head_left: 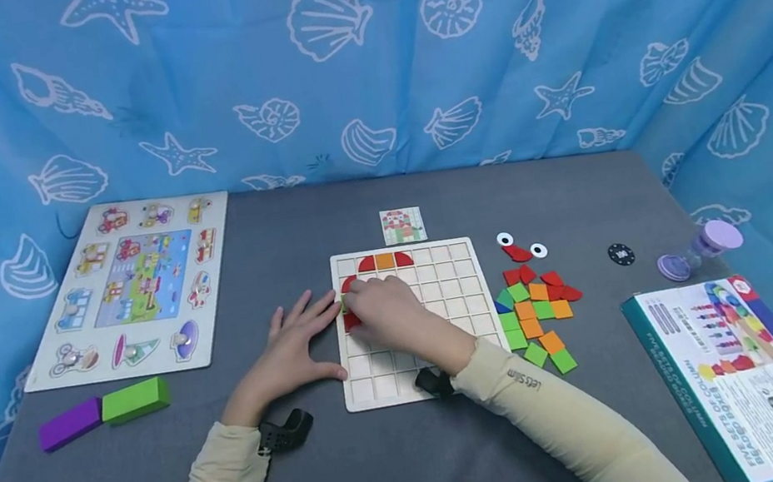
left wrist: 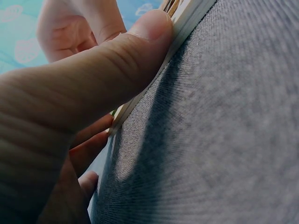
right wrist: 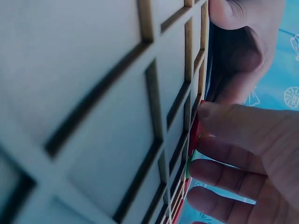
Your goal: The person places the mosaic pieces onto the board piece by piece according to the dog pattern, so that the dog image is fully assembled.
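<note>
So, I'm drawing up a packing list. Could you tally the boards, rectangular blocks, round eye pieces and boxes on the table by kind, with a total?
Boards, one pale wooden grid board, one white picture puzzle board: 2
Rectangular blocks, one purple block, one green block: 2
White round eye pieces with black centres: 2
Printed cardboard box: 1
Total: 7

The head view is evenly bright; the board (right wrist: 110,133) blurs up close (right wrist view).

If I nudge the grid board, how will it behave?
The grid board looks like wood, so probably stiff. Being thin and flat, it should slide rather than roll. Red pieces lying in its open cells may spill if tilted.
</note>
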`<state>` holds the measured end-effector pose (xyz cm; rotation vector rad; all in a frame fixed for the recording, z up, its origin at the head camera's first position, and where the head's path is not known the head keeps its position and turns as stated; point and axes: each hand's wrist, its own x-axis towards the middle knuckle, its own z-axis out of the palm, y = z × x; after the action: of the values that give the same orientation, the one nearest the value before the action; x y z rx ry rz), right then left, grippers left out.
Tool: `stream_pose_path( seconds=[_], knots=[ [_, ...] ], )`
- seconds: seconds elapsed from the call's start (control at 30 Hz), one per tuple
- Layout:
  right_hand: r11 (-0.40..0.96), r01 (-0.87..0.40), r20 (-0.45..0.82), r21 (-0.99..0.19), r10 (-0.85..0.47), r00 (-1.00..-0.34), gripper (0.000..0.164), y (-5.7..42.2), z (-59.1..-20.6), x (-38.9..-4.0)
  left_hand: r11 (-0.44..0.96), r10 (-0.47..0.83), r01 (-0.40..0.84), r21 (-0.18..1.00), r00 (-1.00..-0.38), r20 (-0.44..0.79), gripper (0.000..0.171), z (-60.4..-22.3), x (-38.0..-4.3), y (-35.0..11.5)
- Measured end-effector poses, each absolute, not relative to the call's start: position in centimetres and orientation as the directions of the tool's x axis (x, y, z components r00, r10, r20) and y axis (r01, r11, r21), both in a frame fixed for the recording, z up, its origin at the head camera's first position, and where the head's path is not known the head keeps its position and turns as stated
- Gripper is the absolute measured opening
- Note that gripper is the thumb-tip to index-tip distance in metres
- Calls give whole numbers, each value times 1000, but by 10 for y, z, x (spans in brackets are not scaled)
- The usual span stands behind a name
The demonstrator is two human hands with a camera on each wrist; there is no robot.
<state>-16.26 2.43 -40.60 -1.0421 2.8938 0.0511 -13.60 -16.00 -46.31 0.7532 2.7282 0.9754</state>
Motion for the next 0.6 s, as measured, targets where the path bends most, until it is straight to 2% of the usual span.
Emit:
stream_pose_path(
  seconds=[0.2, 0.33, 0.43, 0.6],
  knots=[
    [768, -640, -54, -9, -640, -767, 18, 26, -407, -162, 665, 506, 410, 625, -862, 27, 98, -463, -137, -161],
    [767, -637, -38, -82, -641, -767, 17, 32, -405, -166, 667, 504, 404, 626, -864, 21, 98, -462, -136, -162],
    [776, -602, -2, -191, -613, -790, 18, 51, -399, -175, 671, 502, 401, 624, -865, 16, 98, -463, -136, -161],
    [786, -451, 37, -423, -483, -875, 19, 115, -389, -199, 675, 503, 399, 620, -864, 8, 100, -463, -137, -160]
  ],
)
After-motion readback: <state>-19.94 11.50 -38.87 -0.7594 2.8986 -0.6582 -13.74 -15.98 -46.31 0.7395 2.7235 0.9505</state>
